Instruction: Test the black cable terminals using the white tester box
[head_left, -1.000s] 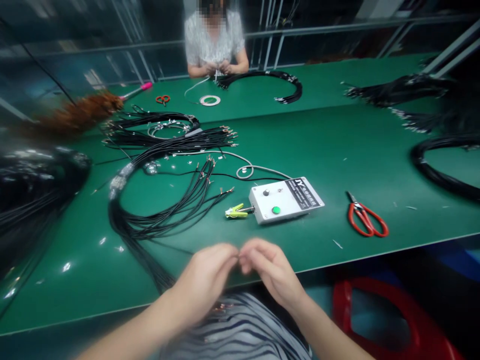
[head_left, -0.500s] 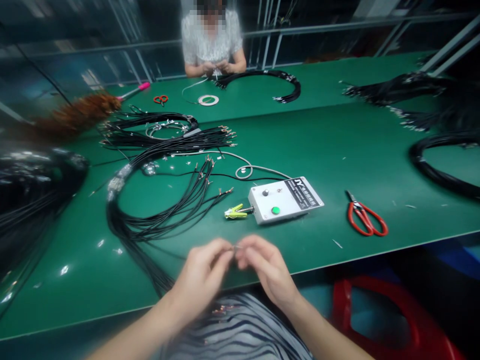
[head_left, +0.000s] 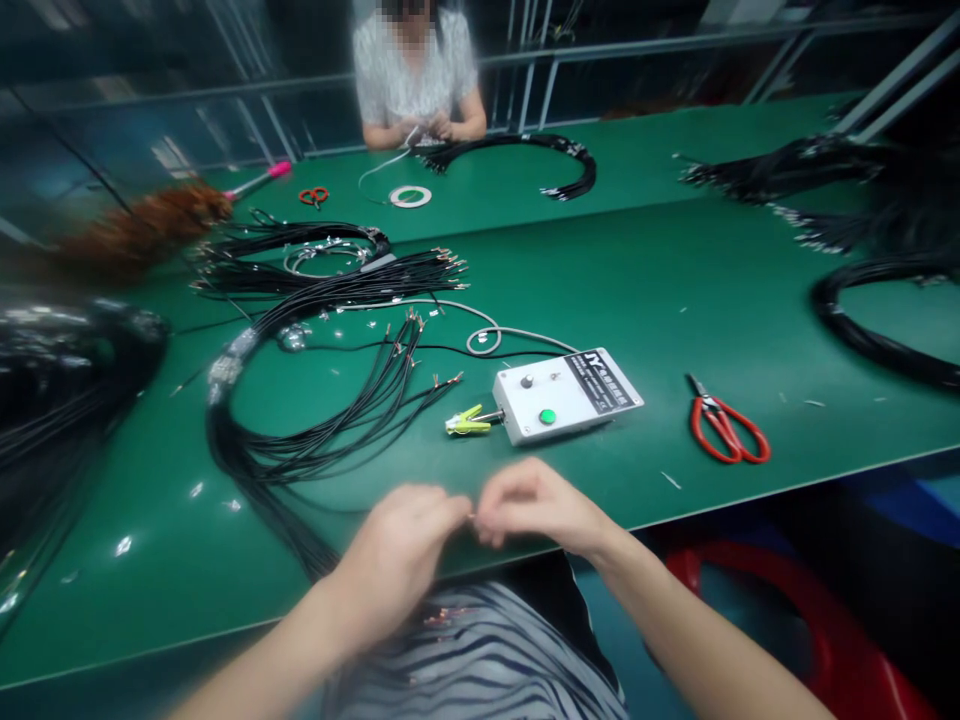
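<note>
My left hand (head_left: 409,530) is closed in a pinch on a thin wire, whose small copper-coloured end (head_left: 472,516) shows at the fingertips. My right hand (head_left: 525,505) has its fingers pressed together at that same end, the two hands almost touching over the table's front edge. Most of the wire is hidden by my hands, and the left one is blurred. A bundle of black wires (head_left: 225,420) curves on the left and runs down past my left wrist. More bare copper ends (head_left: 454,615) lie over my lap. Just beyond my hands stands a white box (head_left: 566,395) with a green button and a yellow clip (head_left: 466,422).
Red-handled scissors (head_left: 727,425) lie to the right on the green table (head_left: 637,270). Other black wire bundles (head_left: 877,300) are at the right and far left. Across the table a person (head_left: 416,80) handles a white strip near a tape roll (head_left: 410,196). A red stool (head_left: 795,600) stands below right.
My right hand has turned, its wrist and forearm swinging out to the right, fingers still at the wire end. The left hand has rolled over slightly. The view has shifted a little.
</note>
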